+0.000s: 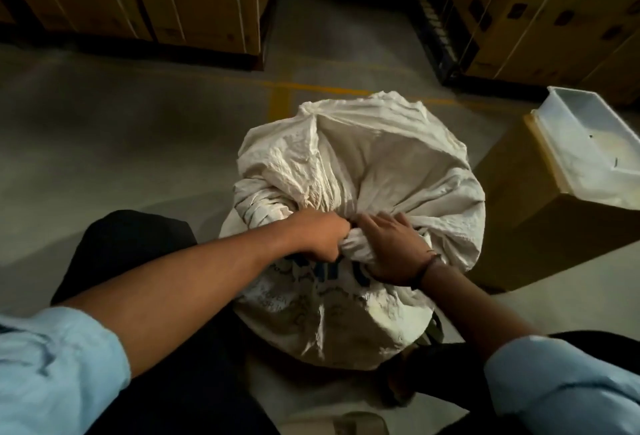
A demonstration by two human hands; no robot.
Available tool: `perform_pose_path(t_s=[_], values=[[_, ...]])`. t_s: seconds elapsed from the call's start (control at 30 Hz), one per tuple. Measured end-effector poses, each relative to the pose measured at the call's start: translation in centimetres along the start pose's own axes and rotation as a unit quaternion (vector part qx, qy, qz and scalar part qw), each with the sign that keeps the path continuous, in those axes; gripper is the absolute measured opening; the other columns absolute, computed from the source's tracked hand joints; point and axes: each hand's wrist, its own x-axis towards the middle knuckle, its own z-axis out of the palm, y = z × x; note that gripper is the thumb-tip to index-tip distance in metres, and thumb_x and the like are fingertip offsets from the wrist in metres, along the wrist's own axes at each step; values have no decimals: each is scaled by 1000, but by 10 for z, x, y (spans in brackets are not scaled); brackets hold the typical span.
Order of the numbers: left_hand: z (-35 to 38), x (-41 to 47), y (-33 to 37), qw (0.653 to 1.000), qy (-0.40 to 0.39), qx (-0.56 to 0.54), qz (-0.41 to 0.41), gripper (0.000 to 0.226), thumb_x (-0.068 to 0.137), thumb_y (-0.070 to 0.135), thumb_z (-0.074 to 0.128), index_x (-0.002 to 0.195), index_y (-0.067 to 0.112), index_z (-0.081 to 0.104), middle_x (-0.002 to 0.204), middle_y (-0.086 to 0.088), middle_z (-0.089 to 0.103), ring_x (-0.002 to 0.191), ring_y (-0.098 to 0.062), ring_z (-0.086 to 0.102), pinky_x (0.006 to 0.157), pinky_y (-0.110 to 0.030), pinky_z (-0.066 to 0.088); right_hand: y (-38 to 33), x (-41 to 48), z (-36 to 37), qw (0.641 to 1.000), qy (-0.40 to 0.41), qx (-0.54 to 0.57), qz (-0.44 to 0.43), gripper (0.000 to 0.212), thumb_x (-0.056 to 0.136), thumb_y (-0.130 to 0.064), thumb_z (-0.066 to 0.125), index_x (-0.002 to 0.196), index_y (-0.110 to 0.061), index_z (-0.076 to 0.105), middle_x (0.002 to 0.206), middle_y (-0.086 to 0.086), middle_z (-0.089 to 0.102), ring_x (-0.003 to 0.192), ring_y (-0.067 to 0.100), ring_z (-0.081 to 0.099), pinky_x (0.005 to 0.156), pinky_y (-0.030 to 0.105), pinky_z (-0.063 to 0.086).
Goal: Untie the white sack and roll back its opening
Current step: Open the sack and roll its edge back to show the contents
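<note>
The sack (360, 171) is crinkled, matt white cloth. The floor (121, 129) looks smooth and dull. At right, a glossy plastic tub (588, 143) tops a cardboard box (540, 226).

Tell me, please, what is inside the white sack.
Its contents cannot be seen: the sack is tied shut, and the left hand and right hand grip the bunched cloth at its neck. Only crumpled fabric and some blue print show.
</note>
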Motion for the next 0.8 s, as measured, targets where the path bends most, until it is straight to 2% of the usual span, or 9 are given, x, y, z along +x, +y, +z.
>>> perform_pose_path(t_s=[0.1, 0.23, 0.3, 0.4, 0.5, 0.57, 0.67, 0.73, 0.8], values=[[15, 0, 6, 995, 51, 72, 49, 27, 87, 21, 58, 113, 17, 53, 105, -6, 66, 93, -30, 66, 66, -36, 45, 21, -2, 5, 991, -101, 82, -3, 79, 67, -65, 70, 134, -31, 47, 124, -5, 58, 113, 22, 48, 101, 41, 38], [32, 1, 0, 985, 84, 23, 150, 34, 82, 18, 64, 103, 17, 37, 97, -2, 56, 92, -27, 60, 68, -35, 40, 24, -1, 13, 991, -132, 34, -9, 81, 60, -81, 58, 125, -34, 57, 113, -7, 55, 104, 19, 46, 94, 37, 42], [45, 3, -6, 986, 53, 0, 157, 51, 84, 45, 64, 112, 14, 36, 108, -4, 47, 99, -23, 49, 85, -34, 40, 23, -2, 20, 996, -81, -16, -24, 71, 63, -78, 58, 113, -28, 63, 104, -3, 56, 98, 22, 49, 84, 37, 47], [55, 9, -3, 986, -52, -145, 66, 83, 84, 82, 36, 129, 13, 35, 126, -7, 42, 121, -25, 39, 105, -45, 34, 22, -8, 31, 998, 41, -45, -29, 36, 65, -47, 74, 82, -18, 62, 89, 3, 55, 85, 28, 53, 65, 40, 51], [40, 17, -6, 952, -25, -301, 51, 56, 89, 64, 60, 116, 16, 49, 105, 1, 57, 101, -18, 56, 80, -30, 45, 21, -11, 34, 996, 85, -30, -7, 29, 61, -27, 78, 75, -14, 56, 88, 6, 53, 83, 32, 53, 55, 40, 48], [33, 16, -11, 951, 7, -304, 56, 39, 84, 50, 75, 101, 24, 51, 86, 11, 55, 79, -9, 53, 60, -20, 38, 23, -9, 31, 997, 64, -21, -34, 35, 67, -42, 75, 81, -15, 58, 95, 6, 55, 89, 32, 52, 63, 42, 50], [42, 21, -10, 953, 49, -289, 79, 43, 71, 33, 89, 83, 28, 47, 76, 11, 53, 70, -10, 49, 55, -25, 35, 22, -12, 20, 993, 9, -38, -113, 62, 75, -68, 62, 109, -16, 62, 117, 6, 56, 108, 29, 51, 88, 43, 46], [49, 23, -4, 949, 76, -287, 105, 47, 66, 23, 89, 77, 28, 43, 73, 7, 53, 66, -13, 48, 56, -32, 37, 21, -17, 16, 991, 1, -12, -136, 71, 81, -66, 57, 129, -14, 56, 133, 7, 54, 126, 28, 47, 103, 42, 41], [49, 22, -3, 950, 124, -258, 128, 45, 63, 23, 87, 77, 27, 44, 74, 10, 52, 67, -11, 48, 58, -34, 40, 23, -17, 19, 990, -1, 14, -138, 65, 83, -57, 61, 131, -14, 54, 129, 7, 60, 123, 27, 54, 101, 40, 44]])
